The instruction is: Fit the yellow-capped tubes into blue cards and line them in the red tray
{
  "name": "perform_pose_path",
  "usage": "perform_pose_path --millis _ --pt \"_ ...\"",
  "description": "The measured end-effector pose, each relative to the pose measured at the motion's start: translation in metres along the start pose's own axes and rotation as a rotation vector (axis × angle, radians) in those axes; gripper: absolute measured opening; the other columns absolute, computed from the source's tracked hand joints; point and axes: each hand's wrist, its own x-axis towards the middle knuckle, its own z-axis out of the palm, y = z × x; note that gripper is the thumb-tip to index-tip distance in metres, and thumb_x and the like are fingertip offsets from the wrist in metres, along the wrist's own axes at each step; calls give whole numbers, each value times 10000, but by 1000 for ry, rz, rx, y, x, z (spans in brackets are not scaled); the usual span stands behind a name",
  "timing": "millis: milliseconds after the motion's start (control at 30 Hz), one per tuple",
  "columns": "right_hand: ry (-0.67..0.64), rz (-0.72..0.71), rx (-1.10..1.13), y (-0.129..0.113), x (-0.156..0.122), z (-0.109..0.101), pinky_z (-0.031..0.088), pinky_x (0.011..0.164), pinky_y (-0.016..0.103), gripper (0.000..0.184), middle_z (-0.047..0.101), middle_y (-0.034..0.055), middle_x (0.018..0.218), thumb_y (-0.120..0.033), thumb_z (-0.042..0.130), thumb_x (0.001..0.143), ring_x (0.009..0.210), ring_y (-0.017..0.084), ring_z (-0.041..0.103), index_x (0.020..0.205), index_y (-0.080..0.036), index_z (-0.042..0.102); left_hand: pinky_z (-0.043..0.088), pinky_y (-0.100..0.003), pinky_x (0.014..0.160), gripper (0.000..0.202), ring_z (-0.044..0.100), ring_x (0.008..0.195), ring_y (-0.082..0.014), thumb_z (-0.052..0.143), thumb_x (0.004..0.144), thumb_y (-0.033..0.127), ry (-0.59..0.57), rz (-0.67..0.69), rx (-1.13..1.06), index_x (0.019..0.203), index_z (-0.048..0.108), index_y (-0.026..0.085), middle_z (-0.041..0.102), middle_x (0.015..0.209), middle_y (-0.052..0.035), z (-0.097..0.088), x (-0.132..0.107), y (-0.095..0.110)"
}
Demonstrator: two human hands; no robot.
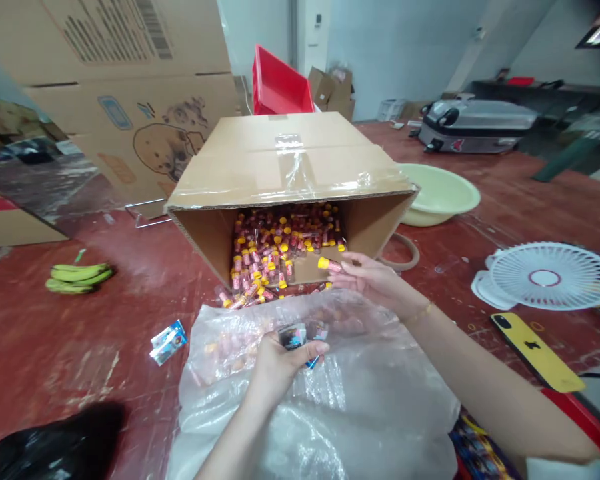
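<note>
Well, the small pink tube [333, 266] wears a yellow cap [323, 263].

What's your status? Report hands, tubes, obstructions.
Left hand holding small packets. Right hand gripping one yellow-capped tube. More tubes heaped inside cardboard box. Translucent plastic sheet before its opening.
</note>
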Motion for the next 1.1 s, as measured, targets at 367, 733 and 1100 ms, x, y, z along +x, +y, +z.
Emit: perform_pose_path --millis 367,733,1100 --pt "13 -68 729 -27 -88 34 581 773 378 416 618 -8 944 -297 680 816 846 167 657 1163 -346 456 447 -242 542 261 536 531 -131 841 579 335 -12 11 13 554 651 159 618 546 3 9 -4 7" --pt "51 -490 180 -37 -93 44 541 834 362 273 563 12 942 -204 621 861 920 162 614 1041 -287 433 487 -278 638 293 581 630 -187 881 462 283 55 38 25 482 604 188 543 485 39 16 -5 13" --pt "26 -289 371 -27 -83 41 551 747 334 337 582 -11 850 -323 719 780 813 148 613 914 -263 416 488 -267 628 332 622 623 -170 880 505 332 85 -76 -128 754 747 156 711 674 -25 12 -4 -7"
